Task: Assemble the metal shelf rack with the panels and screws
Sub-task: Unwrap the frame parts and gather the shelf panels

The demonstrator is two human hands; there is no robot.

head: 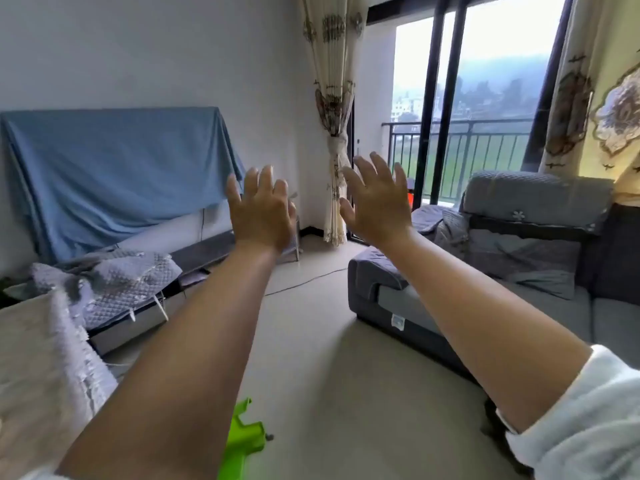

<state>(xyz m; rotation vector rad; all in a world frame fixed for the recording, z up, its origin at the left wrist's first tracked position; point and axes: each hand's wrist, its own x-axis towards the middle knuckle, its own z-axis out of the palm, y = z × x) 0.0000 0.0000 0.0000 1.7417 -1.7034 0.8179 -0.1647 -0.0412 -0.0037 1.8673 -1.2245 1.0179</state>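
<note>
Head view, left hand (261,211): raised at arm's length, fingers spread wide, nothing held.
Head view, right hand (377,202): raised beside it, apart, equally spread and empty.
Reason: judged a pose shown to the camera, no work step.
Rack parts: no metal panels or screws can be made out; a bright green plastic piece (244,441) lies on the pale floor (329,341).
</note>
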